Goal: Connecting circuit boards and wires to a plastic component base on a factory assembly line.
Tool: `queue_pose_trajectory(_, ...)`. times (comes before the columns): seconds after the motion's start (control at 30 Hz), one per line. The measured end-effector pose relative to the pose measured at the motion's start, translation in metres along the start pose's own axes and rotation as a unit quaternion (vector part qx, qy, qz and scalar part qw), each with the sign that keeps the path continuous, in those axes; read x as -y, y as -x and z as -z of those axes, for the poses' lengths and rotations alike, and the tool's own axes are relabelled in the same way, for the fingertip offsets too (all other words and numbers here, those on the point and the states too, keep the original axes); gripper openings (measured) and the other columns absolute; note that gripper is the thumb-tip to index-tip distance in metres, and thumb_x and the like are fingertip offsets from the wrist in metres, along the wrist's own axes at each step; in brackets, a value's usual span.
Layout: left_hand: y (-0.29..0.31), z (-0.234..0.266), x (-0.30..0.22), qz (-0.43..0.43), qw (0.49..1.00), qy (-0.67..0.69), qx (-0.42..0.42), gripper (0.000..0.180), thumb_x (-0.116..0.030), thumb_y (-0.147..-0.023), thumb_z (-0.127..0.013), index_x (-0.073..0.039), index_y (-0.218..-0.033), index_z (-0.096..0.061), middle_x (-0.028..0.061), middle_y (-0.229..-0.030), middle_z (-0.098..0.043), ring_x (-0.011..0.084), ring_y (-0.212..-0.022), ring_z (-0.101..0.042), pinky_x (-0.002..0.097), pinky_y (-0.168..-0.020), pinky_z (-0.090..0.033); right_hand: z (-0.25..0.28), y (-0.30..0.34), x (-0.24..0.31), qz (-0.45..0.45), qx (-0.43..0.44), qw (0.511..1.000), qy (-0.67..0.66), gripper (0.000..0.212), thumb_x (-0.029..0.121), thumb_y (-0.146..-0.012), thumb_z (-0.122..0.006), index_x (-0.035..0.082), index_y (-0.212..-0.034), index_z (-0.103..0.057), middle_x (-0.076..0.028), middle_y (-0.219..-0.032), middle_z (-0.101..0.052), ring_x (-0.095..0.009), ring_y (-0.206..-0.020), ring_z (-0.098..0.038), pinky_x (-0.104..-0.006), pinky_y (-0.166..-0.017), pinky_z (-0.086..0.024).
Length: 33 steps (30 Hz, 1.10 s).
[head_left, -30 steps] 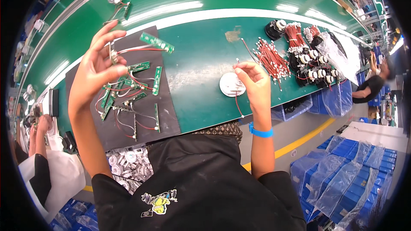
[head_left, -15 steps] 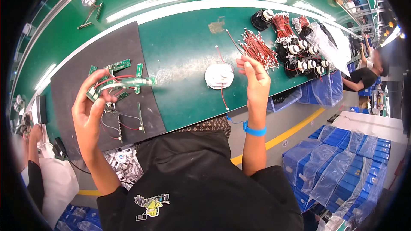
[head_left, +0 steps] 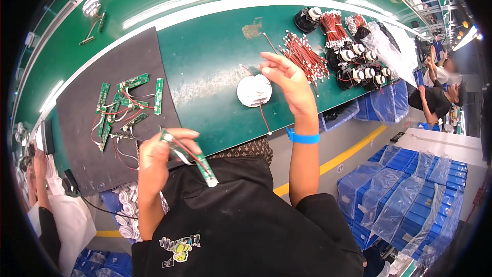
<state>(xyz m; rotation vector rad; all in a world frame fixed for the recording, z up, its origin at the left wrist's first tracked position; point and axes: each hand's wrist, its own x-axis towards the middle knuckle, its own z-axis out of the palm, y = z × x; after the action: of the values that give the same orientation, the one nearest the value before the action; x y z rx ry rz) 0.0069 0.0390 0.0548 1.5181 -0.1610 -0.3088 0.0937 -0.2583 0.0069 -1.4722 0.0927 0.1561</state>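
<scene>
My left hand [head_left: 156, 160], near the table's front edge, is closed around a narrow green circuit board [head_left: 207, 172] with red and white wires. The board hangs tilted over my shirt; its upper part is hidden by the fingers. My right hand [head_left: 289, 83] is raised just right of a round white part [head_left: 251, 95], with thumb and fingers apart and nothing seen between them. A red wire [head_left: 265, 118] runs from the white part toward the table's front edge. Behind my right hand's fingertips lies a single dark red cable [head_left: 269, 42] on the green table.
Several wired circuit boards [head_left: 128, 103] lie on a dark mat [head_left: 77, 123] at left. Red cables [head_left: 302, 59] are piled right of centre, beside black-and-white round units [head_left: 353, 74] and clear plastic bags [head_left: 384, 48]. Blue crates [head_left: 400, 200] stand at right. Other people work at both sides.
My left hand has drawn the circuit board from above the mat toward my body. My right hand has shifted left, closer to the white part, and its fingers have spread.
</scene>
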Motion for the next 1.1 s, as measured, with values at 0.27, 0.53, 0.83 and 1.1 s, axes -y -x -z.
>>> queue_pose_trajectory(0.27, -0.006, -0.017, 0.013, 0.001, 0.997, 0.022, 0.071, 0.056, -0.042, -0.099, -0.040, 0.007, -0.094, -0.067, 0.0146, -0.086, -0.067, 0.0215, -0.082, -0.063, 0.0330, -0.081, -0.047, -0.007, -0.057, 0.033, -0.103, 0.235, 0.908, 0.331, 0.033, 0.029, -0.083, -0.070, -0.001, -0.096, -0.071, -0.005, -0.086, -0.069, -0.010, -0.078, -0.060, -0.0249, -0.070, -0.048)
queue_pose_trajectory(0.53, 0.006, -0.014, 0.019, 0.011, 0.997, 0.065, 0.028, 0.055, -0.042, -0.098, -0.044, 0.009, -0.097, -0.065, 0.0159, -0.086, -0.067, 0.0227, -0.083, -0.066, 0.0326, -0.075, -0.051, 0.004, -0.040, 0.026, -0.071, 0.025, 0.995, 0.073, 0.026, 0.019, -0.092, -0.061, -0.003, -0.104, -0.067, -0.003, -0.084, -0.066, -0.003, -0.061, -0.045, -0.0168, -0.052, -0.034)
queue_pose_trajectory(0.83, -0.006, -0.016, 0.025, 0.058, 0.984, 0.164, -0.035, 0.055, -0.045, -0.095, -0.051, 0.006, -0.114, -0.058, 0.0204, -0.076, -0.067, 0.0228, -0.056, -0.065, 0.0280, -0.053, -0.051, -0.015, 0.043, 0.038, 0.130, -0.072, 0.985, -0.092, 0.025, 0.013, -0.095, -0.055, -0.001, -0.116, -0.052, -0.006, -0.078, -0.060, -0.008, -0.065, -0.048, -0.0191, -0.053, -0.035)
queue_pose_trajectory(1.1, -0.017, -0.028, 0.022, 0.098, 0.969, 0.226, -0.022, 0.050, -0.036, -0.102, -0.039, 0.008, -0.123, -0.052, 0.0006, -0.073, -0.051, 0.0043, -0.053, -0.038, 0.0205, -0.050, -0.035, -0.039, 0.058, 0.046, 0.150, -0.060, 0.987, -0.021, 0.015, 0.003, -0.088, -0.064, -0.005, -0.101, -0.064, -0.010, -0.078, -0.066, -0.011, -0.067, -0.059, -0.0192, -0.056, -0.042)
